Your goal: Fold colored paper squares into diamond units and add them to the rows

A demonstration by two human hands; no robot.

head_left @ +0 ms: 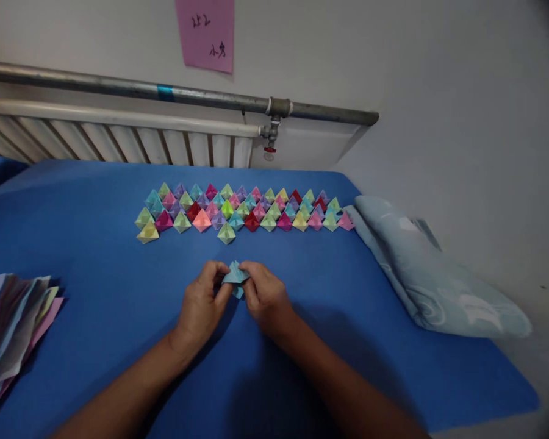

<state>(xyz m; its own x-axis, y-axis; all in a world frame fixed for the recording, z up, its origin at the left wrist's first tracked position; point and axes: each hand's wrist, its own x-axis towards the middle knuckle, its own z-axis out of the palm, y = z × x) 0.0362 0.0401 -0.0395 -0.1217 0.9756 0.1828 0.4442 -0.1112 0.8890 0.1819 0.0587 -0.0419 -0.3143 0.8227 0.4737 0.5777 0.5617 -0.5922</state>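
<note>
Between both hands is a small folded piece of light blue paper (236, 274), held above the blue surface. My left hand (204, 296) pinches its left side with thumb and fingers. On the right side, my right hand (266, 297) grips it the same way, so part of the paper is hidden behind fingertips. Beyond the hands stand rows of small folded paper pieces in many colours. The nearest of them is a pale green folded paper piece (226, 233), and a yellow folded paper piece (147, 232) sits at the left end.
A stack of coloured paper sheets (16, 329) lies at the left edge. On the right rests a folded pale blue-green cloth (434, 274) against the wall. Behind the blue surface (119, 292) are a radiator (119, 137), a metal pipe (114, 84) and a valve with a red handle (269, 150).
</note>
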